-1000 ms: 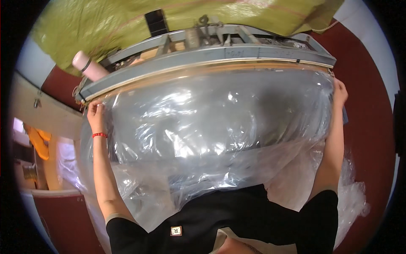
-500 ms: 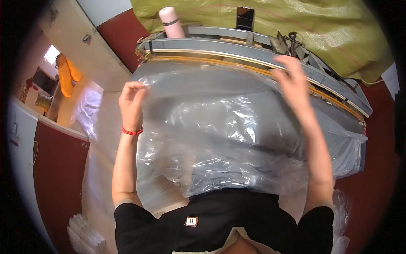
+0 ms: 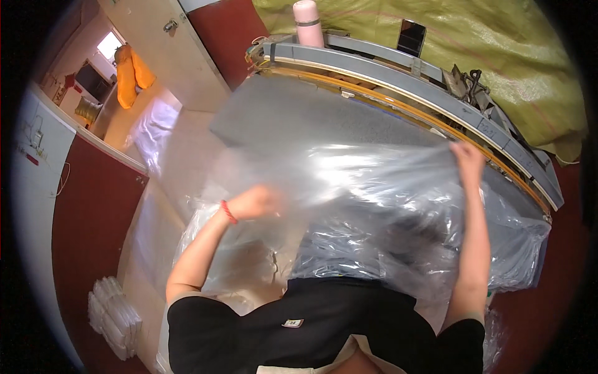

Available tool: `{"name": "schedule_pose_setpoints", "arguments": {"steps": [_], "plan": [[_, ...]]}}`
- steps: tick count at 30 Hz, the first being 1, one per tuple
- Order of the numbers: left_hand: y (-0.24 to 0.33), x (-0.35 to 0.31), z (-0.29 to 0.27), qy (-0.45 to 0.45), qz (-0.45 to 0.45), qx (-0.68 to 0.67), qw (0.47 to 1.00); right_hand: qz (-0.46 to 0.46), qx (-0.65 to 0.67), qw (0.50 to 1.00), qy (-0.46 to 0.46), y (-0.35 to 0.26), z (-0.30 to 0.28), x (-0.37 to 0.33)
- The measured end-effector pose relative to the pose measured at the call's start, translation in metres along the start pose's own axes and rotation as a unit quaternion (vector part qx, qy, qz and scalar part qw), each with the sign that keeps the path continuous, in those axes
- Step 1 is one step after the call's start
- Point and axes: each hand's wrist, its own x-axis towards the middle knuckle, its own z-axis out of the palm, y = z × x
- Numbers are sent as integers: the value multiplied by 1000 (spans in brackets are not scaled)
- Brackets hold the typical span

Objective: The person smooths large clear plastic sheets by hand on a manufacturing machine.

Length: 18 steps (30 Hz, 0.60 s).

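Clear plastic film point(image 3: 349, 168) lies rumpled and shiny over a grey work surface point(image 3: 299, 106), its folds pulled between my two hands. My right hand point(image 3: 468, 163) pinches the film's far edge, close to the orange strip point(image 3: 398, 106) along a long grey metal beam point(image 3: 430, 87). Lower and to the left, my left hand point(image 3: 256, 201), with a red bracelet at the wrist, is closed at the film's left side. Motion blurs its fingertips, but the film stretches toward them. More film bunches in front of my body.
Behind the beam stand a pink bottle point(image 3: 308, 23), a dark phone point(image 3: 411, 37) and metal clamp parts point(image 3: 470, 84) before a yellow-green woven sheet point(image 3: 492, 43). Stacked clear plastic point(image 3: 115, 318) lies at lower left. An open door point(image 3: 171, 50) is at the upper left.
My left hand has moved right and nearer to my body, drawing the film off the far left of the grey surface. My right hand has come down onto the film's edge. The view has shifted.
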Motion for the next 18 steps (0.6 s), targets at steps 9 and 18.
{"name": "schedule_pose_setpoints", "arguments": {"steps": [9,18], "plan": [[-23,19,41,-154,-42,-26,987,224,-450,804,317,196,-364,-170],[-25,16,-15,-90,-255,-39,962,339,-349,767,418,240,-453,-242]]}}
